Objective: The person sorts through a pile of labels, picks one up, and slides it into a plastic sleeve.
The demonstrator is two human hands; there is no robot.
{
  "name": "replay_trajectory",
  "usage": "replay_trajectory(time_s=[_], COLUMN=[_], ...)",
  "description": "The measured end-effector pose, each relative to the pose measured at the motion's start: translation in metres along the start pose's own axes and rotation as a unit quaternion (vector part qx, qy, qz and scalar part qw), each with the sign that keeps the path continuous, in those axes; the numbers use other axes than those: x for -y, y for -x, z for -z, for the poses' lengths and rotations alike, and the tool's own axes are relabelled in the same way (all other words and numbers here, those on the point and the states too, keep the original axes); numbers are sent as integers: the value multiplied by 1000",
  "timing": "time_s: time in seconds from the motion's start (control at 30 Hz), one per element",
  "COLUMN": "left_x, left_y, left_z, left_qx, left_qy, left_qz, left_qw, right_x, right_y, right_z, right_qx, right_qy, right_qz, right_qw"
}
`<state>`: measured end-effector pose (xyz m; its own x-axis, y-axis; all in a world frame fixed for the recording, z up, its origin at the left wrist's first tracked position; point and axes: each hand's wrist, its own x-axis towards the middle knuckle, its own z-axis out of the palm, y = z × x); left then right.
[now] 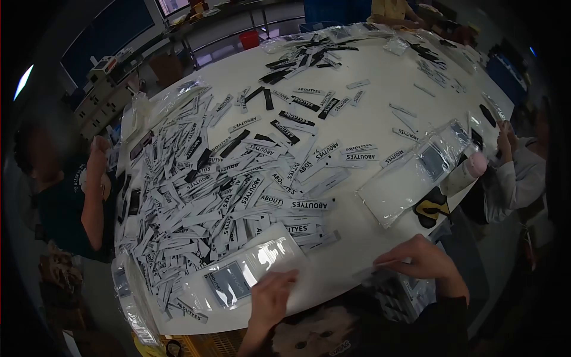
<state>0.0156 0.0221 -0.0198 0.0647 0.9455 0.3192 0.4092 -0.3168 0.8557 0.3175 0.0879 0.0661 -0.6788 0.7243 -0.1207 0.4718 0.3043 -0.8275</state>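
My left hand point(273, 297) is over the near table edge, beside a clear plastic packet with a grey label point(229, 284); its fingers are bent together, and whether anything is between them cannot be made out. To the right, my right hand point(416, 257) pinches a thin, pale piece point(394, 262) just past the table's near edge. A large heap of white and black printed strips point(202, 184) spreads over the left and middle of the white table point(339, 262).
A stack of clear plastic bags point(410, 172) lies at the right, near yellow-handled scissors point(432, 209) and a pink-capped bottle point(474, 165). More strips point(303, 59) lie at the far side. People sit left point(92, 196), right point(517, 172) and at the far end point(395, 12).
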Motion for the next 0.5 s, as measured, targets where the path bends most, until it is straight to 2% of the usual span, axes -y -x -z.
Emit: replay_trajectory(time_s=[0.03, 0.07, 0.1, 0.13, 0.17, 0.2, 0.23, 0.27, 0.3, 0.33, 0.37, 0.43, 0.47, 0.5], left_x=[10, 21, 29, 35, 38, 41, 44, 45, 46, 46, 47, 55, 57, 57], left_y=[10, 20, 24, 27, 28, 29, 29, 28, 27, 29, 30, 34, 36, 35], left_z=[13, 21, 21, 19, 15, 11, 6, 3, 2, 1, 0, -1, 0, 2], left_qx=[-60, -119, -149, -179, -159, -161, -171, -182, -185, -190, -194, -201, -201, -206], left_qy=[-66, -131, -155, -179, -189, -187, -236, -285, -286, -271, -256, -261, -267, -271], left_qz=[41, 84, 115, 147, 192, 194, 158, 120, 119, 154, 189, 171, 155, 158], left_qw=[995, 981, 970, 956, 950, 950, 943, 933, 933, 931, 928, 928, 930, 927], right_x=[-2, -4, -4, -1, 3, 6, 4, -15, -37, -53, -81, -122, -133, -134], right_y=[4, 8, 11, 0, -24, -54, -90, -132, -181, -230, -280, -354, -371, -382], right_z=[6, 11, 13, 15, 17, 19, 22, 21, 19, 18, 15, 9, 6, 5], right_qx=[0, 112, 222, 178, 132, 87, 42, -11, -86, -155, -201, -283, -279, -294], right_qy=[5, 164, 314, 252, 190, 152, 112, 47, 33, 39, -19, 167, 165, 200], right_qz=[-3, -20, -38, -28, -15, -8, 1, 16, 59, 74, 81, 113, 118, 67], right_qw=[1000, 980, 922, 951, 973, 985, 993, 999, 994, 984, 976, 938, 939, 932])
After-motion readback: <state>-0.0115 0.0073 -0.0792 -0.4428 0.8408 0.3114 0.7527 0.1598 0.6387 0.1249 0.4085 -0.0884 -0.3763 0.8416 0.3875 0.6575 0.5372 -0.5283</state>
